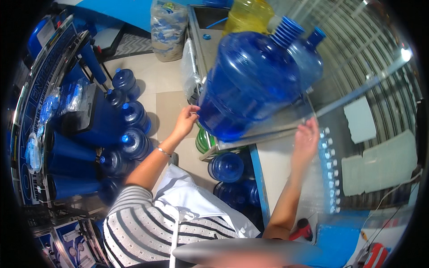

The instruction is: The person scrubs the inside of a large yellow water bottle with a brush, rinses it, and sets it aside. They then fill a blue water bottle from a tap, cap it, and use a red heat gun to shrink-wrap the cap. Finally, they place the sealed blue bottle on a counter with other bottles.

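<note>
A large blue water jug point(252, 85) with a ribbed blue neck stands near the front corner of a steel table point(277, 127). My left hand point(187, 119) is raised at the jug's lower left side, its fingers apart and holding nothing. Whether its fingertips touch the jug I cannot tell. At the table's right edge is my right hand point(306, 136), fingers bent and somewhat blurred, with no object visible in it. Just behind the big jug stands a paler blue jug point(308, 60) with a blue cap. A yellow jug point(248, 17) is farther back on the table.
Several capped blue jugs point(134, 115) line the floor at my left, beside dark blue cabinets point(73, 154). More jugs point(226, 167) sit below the table. A filled plastic bag point(169, 33) stands at the back. Small clear bottles point(330, 169) form a row at right, near a ribbed shutter point(384, 116).
</note>
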`<action>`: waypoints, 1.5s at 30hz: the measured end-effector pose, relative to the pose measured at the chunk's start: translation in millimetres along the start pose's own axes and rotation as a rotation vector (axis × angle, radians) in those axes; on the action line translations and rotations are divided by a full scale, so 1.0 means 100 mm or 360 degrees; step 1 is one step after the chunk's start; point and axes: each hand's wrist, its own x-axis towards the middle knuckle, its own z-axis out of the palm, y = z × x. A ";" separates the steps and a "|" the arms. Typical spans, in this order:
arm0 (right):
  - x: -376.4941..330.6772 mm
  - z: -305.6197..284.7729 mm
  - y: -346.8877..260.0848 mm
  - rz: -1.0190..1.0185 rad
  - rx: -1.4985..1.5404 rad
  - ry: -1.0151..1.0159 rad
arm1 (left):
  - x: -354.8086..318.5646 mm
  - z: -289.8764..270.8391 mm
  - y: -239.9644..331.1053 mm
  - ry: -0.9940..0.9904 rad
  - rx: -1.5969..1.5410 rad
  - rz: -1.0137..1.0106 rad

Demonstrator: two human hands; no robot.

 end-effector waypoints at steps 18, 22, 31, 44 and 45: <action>2.44 1.17 -0.40 0.0300 0.0655 -0.0612 | 1.13 -0.26 -0.83 -0.0731 -0.0116 -0.1017; 2.42 1.15 -0.36 0.0323 0.0761 -0.0650 | 1.11 -0.12 -0.79 -0.0835 -0.0464 -0.1327; 2.33 1.19 -0.43 0.0327 0.0781 -0.0637 | 1.21 -0.02 -0.63 -0.0724 -0.0689 -0.1432; 2.29 1.29 -0.58 0.0314 0.0668 -0.0538 | 1.14 0.08 -0.58 -0.0528 -0.0612 -0.1152; 2.29 1.29 -0.59 0.0298 0.0652 -0.0551 | 1.13 0.10 -0.61 -0.0511 -0.0557 -0.1142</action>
